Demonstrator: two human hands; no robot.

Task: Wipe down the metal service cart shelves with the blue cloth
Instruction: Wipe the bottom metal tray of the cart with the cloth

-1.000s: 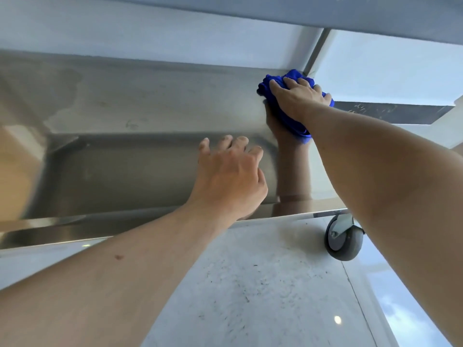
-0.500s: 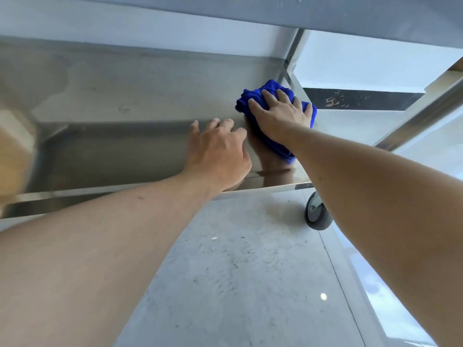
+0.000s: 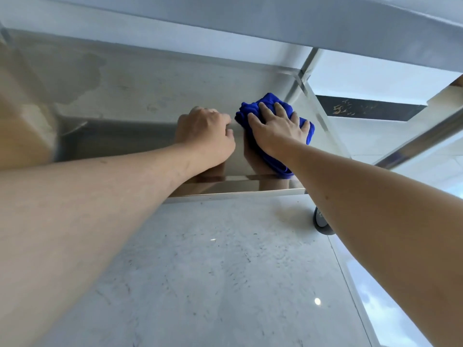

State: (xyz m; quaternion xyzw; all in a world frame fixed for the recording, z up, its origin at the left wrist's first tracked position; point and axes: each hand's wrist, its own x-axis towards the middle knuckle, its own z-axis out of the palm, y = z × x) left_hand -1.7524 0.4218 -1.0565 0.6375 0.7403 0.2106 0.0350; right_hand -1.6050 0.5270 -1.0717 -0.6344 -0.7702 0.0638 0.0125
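The cart shelf [image 3: 155, 96] runs out of view at left, and the arm hides most of a wheel [image 3: 322, 221]. The right hand [image 3: 278, 131], fingers spread, presses the blue cloth [image 3: 269, 101] flat on the shelf's right end. The left hand [image 3: 205, 136], just beside it, rests curled on the shelf; its fingertips are hidden.
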